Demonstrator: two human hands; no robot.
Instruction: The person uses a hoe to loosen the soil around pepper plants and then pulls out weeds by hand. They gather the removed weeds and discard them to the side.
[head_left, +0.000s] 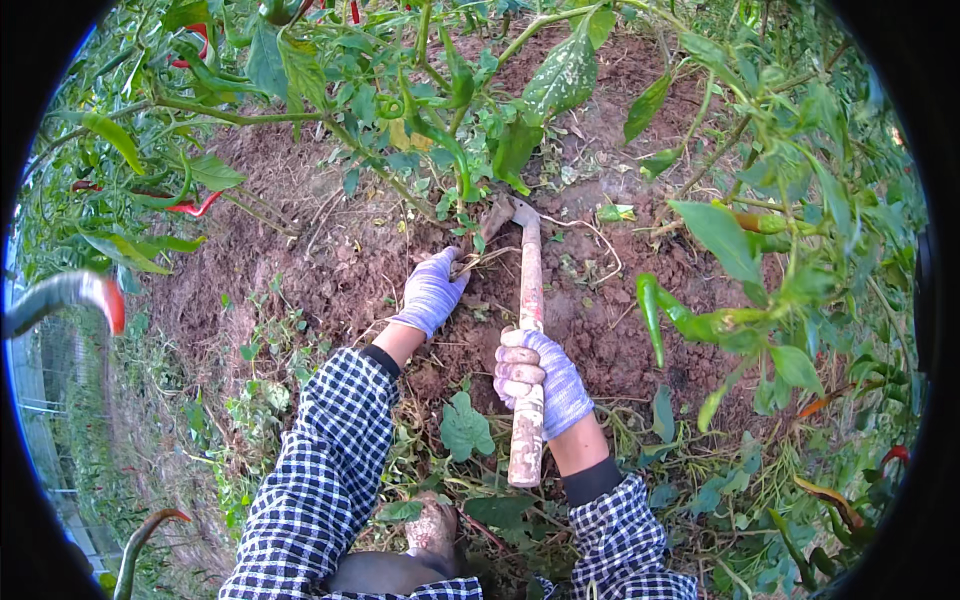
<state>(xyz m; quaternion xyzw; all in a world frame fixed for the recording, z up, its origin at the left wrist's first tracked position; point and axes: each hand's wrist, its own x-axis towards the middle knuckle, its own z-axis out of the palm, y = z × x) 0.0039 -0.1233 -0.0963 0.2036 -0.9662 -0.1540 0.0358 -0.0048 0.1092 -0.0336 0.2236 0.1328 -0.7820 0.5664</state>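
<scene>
My right hand (544, 382), in a purple-and-white knit glove with soiled fingers, is wrapped around the wooden handle (531, 289) of a short hand hoe. The metal head (525, 212) of the hoe is at the far end, its soil-covered blade (496, 217) against the ground beside a pepper plant's base. My left hand (433, 292), gloved alike, is low at the soil left of the handle. Its thumb and fingers close on thin pale weed stems (487, 256); some fingertips are hidden. A loose pale root or vine (611, 244) curls on the soil right of the hoe head.
Pepper plants with green chillies (651, 319) and red chillies (199, 204) crowd both sides. A branch (375, 161) leans over the work spot. Broad-leaved weeds (466, 427) grow in front of me, near a muddy boot (433, 529). Reddish bare soil (240, 277) lies at left.
</scene>
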